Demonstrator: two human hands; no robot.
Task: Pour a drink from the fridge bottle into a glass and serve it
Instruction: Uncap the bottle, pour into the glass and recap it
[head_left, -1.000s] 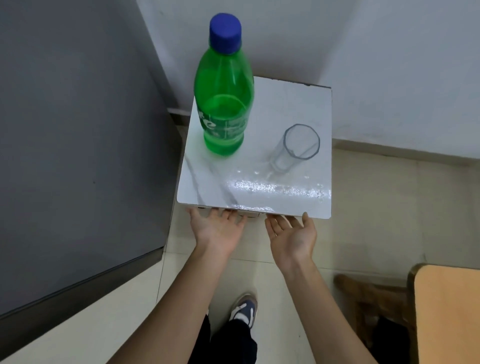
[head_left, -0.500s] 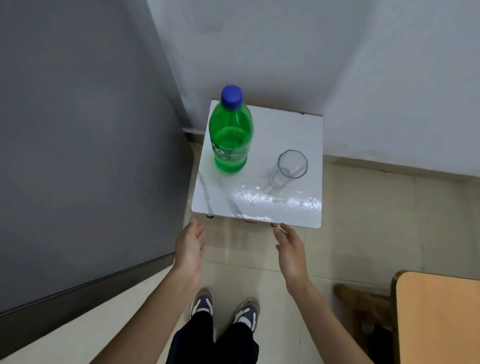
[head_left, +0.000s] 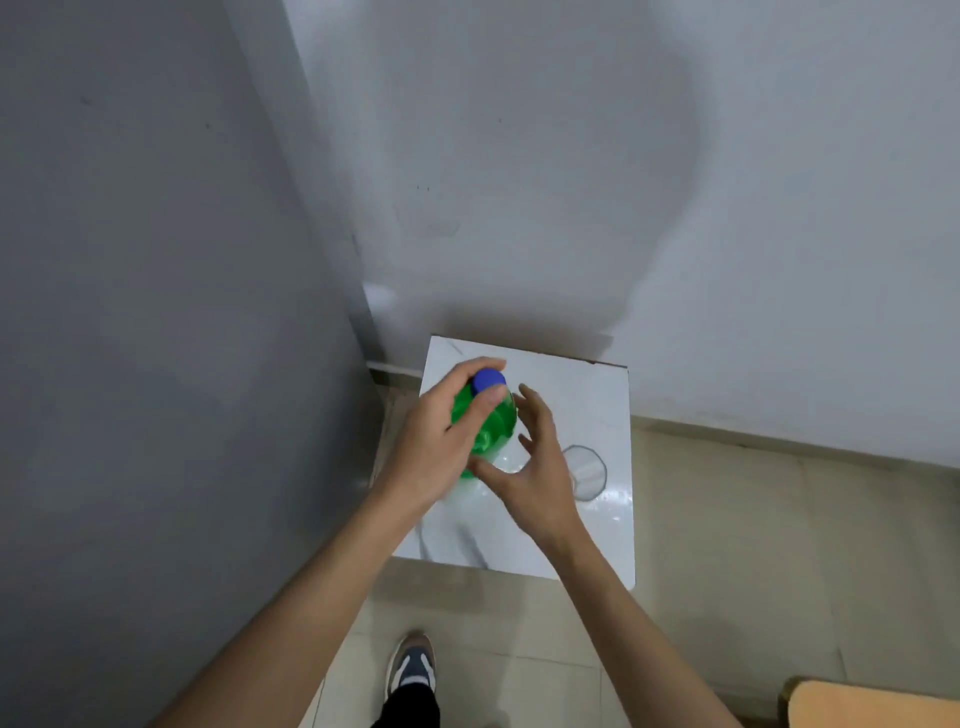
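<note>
Inspector: Green plastic bottle with a blue screw cap (head_left: 485, 415), position?

Operator: From my feed it stands upright on the small white marble-patterned desk (head_left: 571, 395), toward the desk's left rear. Cap is on.

Inspector: Hands?

Operator: I see the left hand (head_left: 441, 441) wrapped around the bottle's neck and shoulder, fingers curled over the far side, thumb pressed just below the cap. The right hand (head_left: 535, 467) is spread wide, fingers apart, just beside the bottle's right flank; its thumb reaches toward the bottle's lower part. I cannot tell whether the palm touches the plastic. It grips nothing.

Inspector: Glass?

Operator: A clear faceted drinking glass (head_left: 587, 473) stands on the desk to the right of the bottle, partly hidden behind the right hand. I cannot make out its contents.

Inspector: Surroundings?

Operator: Desk sits in a corner of white wall (head_left: 623, 182); a grey panel (head_left: 156, 312) runs along the left. One shoe (head_left: 413, 665) shows on the tiled floor (head_left: 779, 545).
</note>
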